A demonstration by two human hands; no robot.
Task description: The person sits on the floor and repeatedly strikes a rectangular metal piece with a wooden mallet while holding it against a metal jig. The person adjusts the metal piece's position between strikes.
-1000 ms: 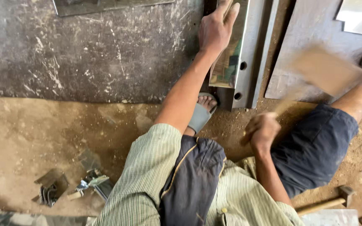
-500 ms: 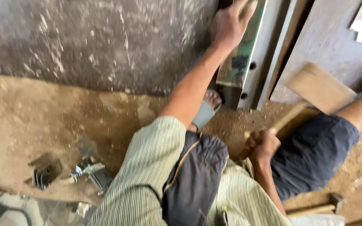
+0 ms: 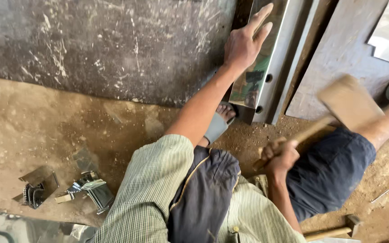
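My left hand (image 3: 244,42) lies flat, fingers stretched out, on a shiny folded sheet-metal piece (image 3: 260,78) that rests on a grey steel beam (image 3: 289,58). In my right hand (image 3: 279,155) I grip the handle of a wooden mallet (image 3: 347,102), whose blurred head hangs above my right knee, to the right of the metal piece. My left foot in a grey sandal (image 3: 217,126) sits just below the end of the metal piece.
A dark scratched steel plate (image 3: 104,45) covers the upper left. Small bent shiny metal parts (image 3: 91,189) and another (image 3: 37,189) lie on the dirt floor at the lower left. A second hammer (image 3: 334,229) lies at the lower right, a grey board (image 3: 347,49) at the upper right.
The mallet head has shifted and stays blurred in motion while my right hand keeps hold of the handle. My left hand stays pressed on the metal piece.
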